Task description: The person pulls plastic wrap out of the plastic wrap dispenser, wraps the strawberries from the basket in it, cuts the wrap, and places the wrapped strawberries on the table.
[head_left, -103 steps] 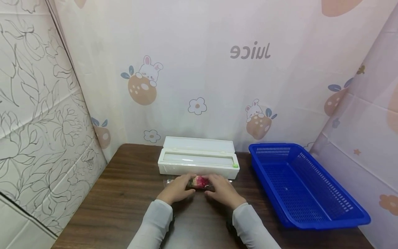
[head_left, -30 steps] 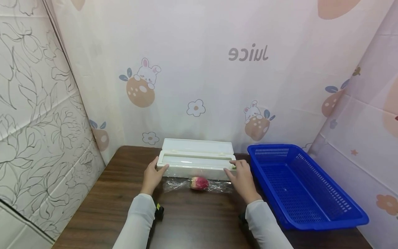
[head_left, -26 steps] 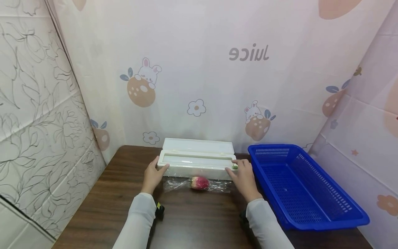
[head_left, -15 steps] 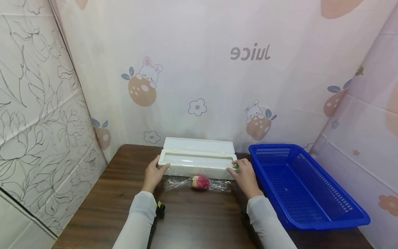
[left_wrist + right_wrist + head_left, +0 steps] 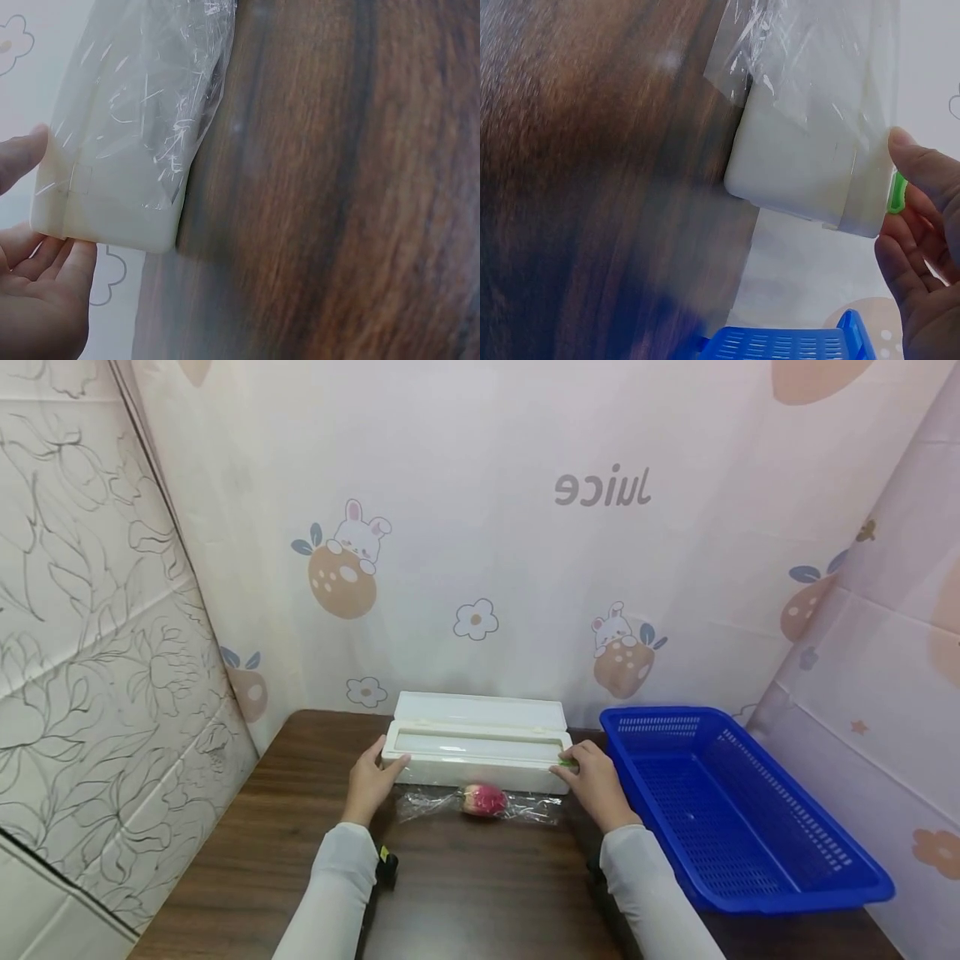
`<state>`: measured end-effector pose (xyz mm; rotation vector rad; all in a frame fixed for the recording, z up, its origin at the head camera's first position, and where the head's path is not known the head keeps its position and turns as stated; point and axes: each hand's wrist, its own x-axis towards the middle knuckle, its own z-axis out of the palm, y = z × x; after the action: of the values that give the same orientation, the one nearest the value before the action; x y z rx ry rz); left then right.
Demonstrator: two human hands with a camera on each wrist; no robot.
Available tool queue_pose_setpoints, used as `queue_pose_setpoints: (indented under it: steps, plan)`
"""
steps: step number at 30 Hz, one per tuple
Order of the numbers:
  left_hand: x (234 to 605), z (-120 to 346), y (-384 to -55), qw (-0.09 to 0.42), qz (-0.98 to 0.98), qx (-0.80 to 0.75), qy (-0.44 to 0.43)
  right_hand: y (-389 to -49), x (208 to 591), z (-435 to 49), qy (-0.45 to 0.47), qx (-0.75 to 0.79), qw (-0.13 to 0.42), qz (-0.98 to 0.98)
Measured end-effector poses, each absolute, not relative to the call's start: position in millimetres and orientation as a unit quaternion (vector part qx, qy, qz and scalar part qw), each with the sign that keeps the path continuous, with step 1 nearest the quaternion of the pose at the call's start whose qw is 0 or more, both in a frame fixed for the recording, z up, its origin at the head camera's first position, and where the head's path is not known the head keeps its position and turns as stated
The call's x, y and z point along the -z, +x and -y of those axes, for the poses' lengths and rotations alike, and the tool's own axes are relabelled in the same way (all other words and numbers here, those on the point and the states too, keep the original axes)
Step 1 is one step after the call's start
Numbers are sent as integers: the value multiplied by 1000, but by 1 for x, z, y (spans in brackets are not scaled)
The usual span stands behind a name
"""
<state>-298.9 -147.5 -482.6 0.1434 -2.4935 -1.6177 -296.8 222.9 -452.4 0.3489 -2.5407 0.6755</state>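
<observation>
A white cling film dispenser (image 5: 480, 772) stands on the table with its lid (image 5: 480, 710) raised at the back. My left hand (image 5: 369, 783) grips its left end, thumb on the front top edge and fingers around the end in the left wrist view. At the right end, my right hand (image 5: 597, 785) pinches the small green slide cutter (image 5: 897, 193) between thumb and fingers. Clear film (image 5: 161, 97) hangs down the dispenser's front. Just before it lies a red and cream-coloured fruit (image 5: 484, 800) within the film, which spreads out crumpled to both sides.
A blue slotted basket (image 5: 675, 877) stands on the right of the brown wooden table (image 5: 480, 885), close to my right forearm. Patterned curtains (image 5: 480, 527) enclose the table at the back and sides.
Both hands have left the wrapped fruit and moved outward to the dispenser's ends. During the last second the right hand's fingers have drawn in around the green cutter; the left has stayed put.
</observation>
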Motion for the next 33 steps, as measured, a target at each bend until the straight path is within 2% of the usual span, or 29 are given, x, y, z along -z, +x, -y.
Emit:
queue_pose_setpoints:
  steps: [6, 24, 33]
  plan:
    - [487, 150, -298, 81, 828, 553, 48, -297, 455, -226, 128, -247, 222, 935]
    - [484, 148, -298, 83, 829, 552, 41, -298, 455, -230, 144, -232, 212, 938]
    - [484, 149, -298, 86, 827, 554, 37, -299, 454, -230, 188, -229, 218, 930]
